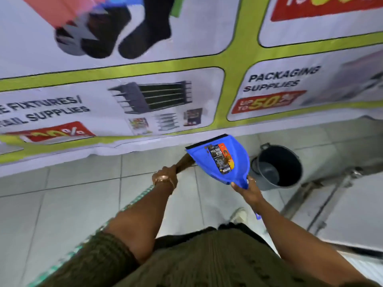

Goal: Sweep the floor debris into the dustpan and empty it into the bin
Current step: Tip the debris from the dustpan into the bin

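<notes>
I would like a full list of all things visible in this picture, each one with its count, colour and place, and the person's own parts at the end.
dustpan: one, blue with a black front lip and a label inside, held above the floor, left of the bucket
debris: a few brown bits, on the label in the dustpan
broom: one, brown, mostly hidden behind the dustpan
bucket: one, dark grey, on the floor at right
banner: one, white with green bands, across the top
floor: pale tiles, below
metal frame: one, grey, at far right
shoe: one, whitish, lower centre
wristwatch: one, rose gold, left wrist
left hand: grips the broom
right hand: grips the dustpan handle
</notes>
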Available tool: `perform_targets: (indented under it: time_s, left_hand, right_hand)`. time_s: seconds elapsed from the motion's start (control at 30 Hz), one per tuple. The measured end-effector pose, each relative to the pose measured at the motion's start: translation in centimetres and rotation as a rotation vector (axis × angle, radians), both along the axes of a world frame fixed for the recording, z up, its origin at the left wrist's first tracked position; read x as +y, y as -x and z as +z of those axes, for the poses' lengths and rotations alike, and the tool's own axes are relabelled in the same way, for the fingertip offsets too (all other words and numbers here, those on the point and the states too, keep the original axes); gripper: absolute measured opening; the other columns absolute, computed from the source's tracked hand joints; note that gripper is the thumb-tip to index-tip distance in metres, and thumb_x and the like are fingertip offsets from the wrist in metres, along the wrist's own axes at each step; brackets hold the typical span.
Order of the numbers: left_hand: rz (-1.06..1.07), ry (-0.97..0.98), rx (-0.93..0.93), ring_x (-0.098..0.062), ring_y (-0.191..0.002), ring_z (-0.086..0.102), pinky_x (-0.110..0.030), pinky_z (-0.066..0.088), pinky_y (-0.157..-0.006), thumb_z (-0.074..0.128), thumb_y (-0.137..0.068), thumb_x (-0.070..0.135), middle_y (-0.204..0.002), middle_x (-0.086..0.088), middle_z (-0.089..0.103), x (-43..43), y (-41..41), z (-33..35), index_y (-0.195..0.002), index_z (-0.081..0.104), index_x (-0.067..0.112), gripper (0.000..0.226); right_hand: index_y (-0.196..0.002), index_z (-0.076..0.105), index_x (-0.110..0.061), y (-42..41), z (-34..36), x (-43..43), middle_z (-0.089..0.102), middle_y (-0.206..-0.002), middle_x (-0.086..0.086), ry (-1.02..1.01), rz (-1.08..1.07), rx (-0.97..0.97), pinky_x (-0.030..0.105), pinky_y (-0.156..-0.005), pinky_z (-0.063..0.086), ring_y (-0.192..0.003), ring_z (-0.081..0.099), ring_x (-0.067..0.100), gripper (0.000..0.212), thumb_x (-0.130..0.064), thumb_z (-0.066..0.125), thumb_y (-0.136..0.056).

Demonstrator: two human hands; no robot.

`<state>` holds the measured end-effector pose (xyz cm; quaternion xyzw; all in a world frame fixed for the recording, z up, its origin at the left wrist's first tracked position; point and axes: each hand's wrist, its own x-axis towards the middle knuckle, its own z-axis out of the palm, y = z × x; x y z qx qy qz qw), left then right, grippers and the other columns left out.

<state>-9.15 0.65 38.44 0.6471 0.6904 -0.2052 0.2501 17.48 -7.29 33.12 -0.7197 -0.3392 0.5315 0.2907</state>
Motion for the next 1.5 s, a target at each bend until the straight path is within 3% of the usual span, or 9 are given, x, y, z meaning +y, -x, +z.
perform_targets:
  time_s: [0.1, 0.23, 0.37, 0.47, 0.67, 0.93, 1.13, 1.33, 1.5]
  left_hand:
    - [-0.109, 0.049, 0.036, -0.031, -0.123, 0.054, -0.039, 0.041, -0.1, 0.042, -0.093, 0.016, -0.133, -0.012, 0.054, 2.1, -8.4, -0.1, -0.138, 0.046, 0.025, 0.046]
    - [-0.237, 0.071, 0.094, -0.031, -0.123, 0.055, -0.04, 0.043, -0.098, 0.041, -0.093, 0.015, -0.133, -0.012, 0.054, 3.6, -18.5, -0.4, -0.142, 0.04, 0.023, 0.049]
    - [-0.267, 0.079, 0.14, -0.029, -0.116, 0.061, -0.037, 0.048, -0.093, 0.044, -0.09, 0.012, -0.125, -0.011, 0.061, 3.8, -24.9, -1.0, -0.142, 0.045, 0.023, 0.053]
    - [-0.301, 0.09, 0.164, -0.029, -0.113, 0.062, -0.037, 0.048, -0.092, 0.046, -0.089, 0.011, -0.121, -0.011, 0.063, 3.8, -28.4, -1.7, -0.142, 0.045, 0.022, 0.054]
    - [-0.379, 0.086, 0.151, -0.031, -0.113, 0.061, -0.036, 0.047, -0.09, 0.038, -0.089, 0.012, -0.123, -0.012, 0.061, 4.0, -31.1, -2.0, -0.148, 0.029, 0.034, 0.064]
    - [-0.515, 0.085, 0.247, -0.03, -0.12, 0.057, -0.038, 0.046, -0.095, 0.039, -0.095, 0.012, -0.13, -0.013, 0.057, 4.8, -32.7, -1.4, -0.143, 0.038, 0.018, 0.049]
    - [-0.47, 0.106, 0.263, -0.031, -0.115, 0.059, -0.039, 0.049, -0.091, 0.048, -0.09, 0.011, -0.125, -0.012, 0.058, 6.1, -32.2, -1.5, -0.141, 0.041, 0.018, 0.052]
    - [-0.458, 0.137, 0.27, -0.032, -0.116, 0.058, -0.039, 0.048, -0.093, 0.049, -0.09, 0.013, -0.125, -0.013, 0.056, 6.7, -30.8, -3.4, -0.139, 0.044, 0.02, 0.05]
    - [-0.435, 0.139, 0.253, -0.032, -0.117, 0.057, -0.04, 0.047, -0.094, 0.042, -0.094, 0.016, -0.127, -0.015, 0.051, 7.0, -29.4, -6.2, -0.144, 0.035, 0.022, 0.051]
  right_hand:
    - [-0.122, 0.052, -0.019, -7.4, -0.8, -0.9, 0.063, -0.112, 0.003, 0.075, -0.02, -0.031, 0.036, -0.082, 0.049, -0.099, 0.059, 0.022, 0.056, -0.04, 0.076, -0.076]
    - [-0.1, 0.056, -0.022, -16.1, -2.1, -2.1, 0.06, -0.09, 0.004, 0.148, -0.109, -0.122, 0.027, -0.069, 0.044, -0.083, 0.053, 0.02, 0.067, -0.072, 0.069, -0.057]
    - [-0.108, 0.054, -0.008, -20.1, -1.6, -2.3, 0.056, -0.096, 0.007, 0.236, -0.215, -0.124, 0.018, -0.067, 0.039, -0.093, 0.056, 0.021, 0.029, -0.02, 0.069, -0.086]
    - [-0.115, 0.058, -0.001, -23.2, -3.4, -2.2, 0.059, -0.101, 0.008, 0.263, -0.224, -0.131, 0.022, -0.075, 0.037, -0.101, 0.058, 0.018, 0.04, -0.027, 0.067, -0.087]
    - [-0.076, 0.06, -0.012, -26.9, -4.9, 1.1, 0.054, -0.065, 0.009, 0.331, -0.325, -0.049, 0.041, -0.07, 0.049, -0.062, 0.052, 0.022, 0.039, -0.051, 0.06, -0.084]
    - [-0.114, 0.053, -0.01, -29.6, -4.0, 5.6, 0.06, -0.09, 0.011, 0.487, -0.375, -0.033, 0.023, -0.046, 0.031, -0.066, 0.062, 0.022, 0.055, -0.058, 0.052, -0.087]
    - [-0.062, 0.037, -0.011, -29.5, -4.8, 7.1, 0.045, -0.04, 0.005, 0.564, -0.429, 0.015, 0.011, -0.035, 0.024, -0.014, 0.031, 0.011, 0.057, -0.06, 0.042, -0.091]
    - [-0.088, 0.051, -0.011, -29.8, -6.8, 7.6, 0.047, -0.054, 0.007, 0.577, -0.512, 0.128, 0.009, -0.036, 0.026, -0.036, 0.034, 0.013, 0.057, -0.067, 0.04, -0.087]
    - [-0.085, 0.052, -0.01, -28.3, -9.3, 8.1, 0.045, -0.04, 0.004, 0.633, -0.559, 0.245, 0.011, -0.034, 0.029, -0.018, 0.03, 0.011, 0.067, -0.073, 0.029, -0.085]
